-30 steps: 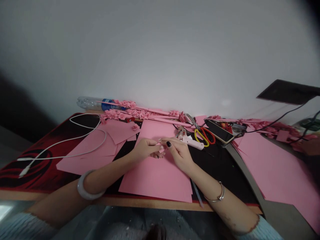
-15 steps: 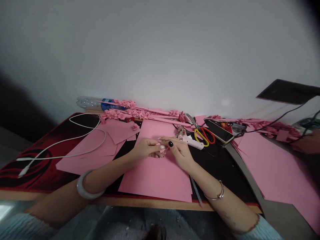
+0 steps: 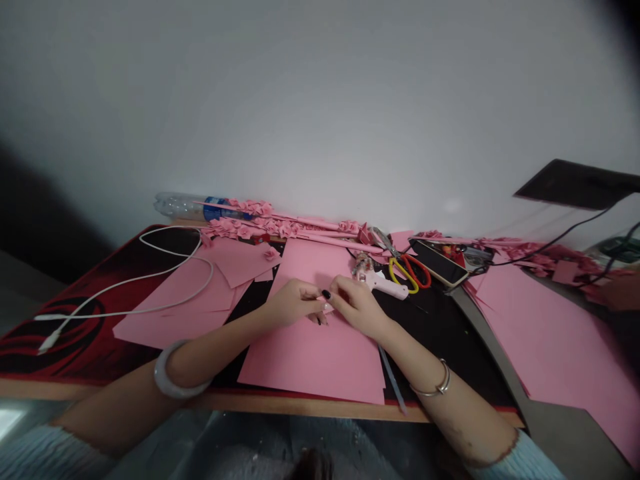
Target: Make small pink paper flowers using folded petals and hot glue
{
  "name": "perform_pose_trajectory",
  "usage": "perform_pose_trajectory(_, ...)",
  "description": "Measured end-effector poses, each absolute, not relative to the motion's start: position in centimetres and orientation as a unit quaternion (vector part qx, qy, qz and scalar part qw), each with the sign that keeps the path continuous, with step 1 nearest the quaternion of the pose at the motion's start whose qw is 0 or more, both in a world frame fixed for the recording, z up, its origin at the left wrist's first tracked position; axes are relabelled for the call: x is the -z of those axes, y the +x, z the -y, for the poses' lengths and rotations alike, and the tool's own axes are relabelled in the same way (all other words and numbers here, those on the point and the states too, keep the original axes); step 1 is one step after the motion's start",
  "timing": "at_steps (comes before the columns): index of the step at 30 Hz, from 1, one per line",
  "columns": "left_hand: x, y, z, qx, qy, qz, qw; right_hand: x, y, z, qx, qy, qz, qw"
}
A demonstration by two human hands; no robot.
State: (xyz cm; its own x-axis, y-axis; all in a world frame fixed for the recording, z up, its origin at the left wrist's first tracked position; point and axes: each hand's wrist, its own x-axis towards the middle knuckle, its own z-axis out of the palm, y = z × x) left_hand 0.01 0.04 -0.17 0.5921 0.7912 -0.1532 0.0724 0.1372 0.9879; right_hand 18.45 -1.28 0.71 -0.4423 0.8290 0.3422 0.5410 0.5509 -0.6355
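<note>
My left hand [image 3: 295,303] and my right hand [image 3: 357,305] meet above large pink sheets [image 3: 315,360]. Between their fingertips is a small piece of pink paper [image 3: 327,308], mostly hidden by the fingers. Both hands are closed on it in a pinch. Just right of my right hand lies a pale glue gun [image 3: 385,285]. A thin glue stick or pen-like rod [image 3: 394,383] pokes out from under my right forearm.
Behind the glue gun are scissors [image 3: 413,273] with yellow and red handles and a phone [image 3: 443,263]. Paper-flower stems [image 3: 300,230] and a plastic bottle [image 3: 183,205] line the wall. A white cable [image 3: 125,312] crosses the left sheets. More pink sheets [image 3: 550,333] lie right.
My right fingers have curled in and now pinch the pink piece, where they were stretched over it. My left fingers have shifted slightly. At the far right, another person's hand has moved.
</note>
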Motion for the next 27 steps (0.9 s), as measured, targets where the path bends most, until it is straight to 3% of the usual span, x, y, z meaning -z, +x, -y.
perform_pose_trajectory(4,0.7,0.1,0.0,-0.252,0.607,-0.354,0.665,-0.9,18.4,1.3,-0.252,-0.376,0.849,0.274)
perform_pose_trajectory(19,0.7,0.1,0.0,-0.241,0.605,-0.353,0.672,-0.9,18.2,1.5,-0.283,-0.370,0.841,0.276)
perform_pose_trajectory(27,0.5,-0.1,-0.2,-0.340,0.614,-0.391,0.595,-0.2,18.6,0.9,-0.246,-0.446,0.779,0.367)
